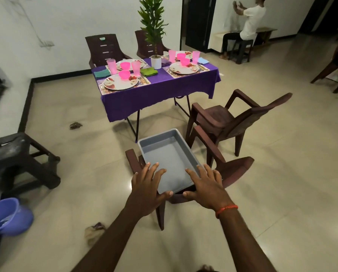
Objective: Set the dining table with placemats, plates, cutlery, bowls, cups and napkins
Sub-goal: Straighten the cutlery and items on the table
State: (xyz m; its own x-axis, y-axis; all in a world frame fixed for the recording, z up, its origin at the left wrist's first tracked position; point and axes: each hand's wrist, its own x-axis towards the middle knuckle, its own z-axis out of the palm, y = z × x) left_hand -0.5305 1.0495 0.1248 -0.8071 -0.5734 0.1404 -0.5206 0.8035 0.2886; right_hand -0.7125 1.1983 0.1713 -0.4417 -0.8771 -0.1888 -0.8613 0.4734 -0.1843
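Note:
An empty grey tray [170, 152] lies on the seat of a brown plastic chair [234, 169] just in front of me. My left hand [147, 184] and my right hand [205, 185] hover over the tray's near end with fingers spread and straight, holding nothing. Farther off stands the dining table [154, 95] under a purple cloth. On it lie placemats, floral plates [120, 82], pink bowls [124, 74], pink cups [111, 66] and folded napkins [149, 71]. A potted plant [156, 60] stands at the table's middle.
A second brown chair [219, 114] stands between the tray and the table's right side, two more behind the table. A dark stool [17, 156] and a purple bucket [7, 216] are at the left. Rags [75, 125] lie on the floor. A person [246, 22] sits far right.

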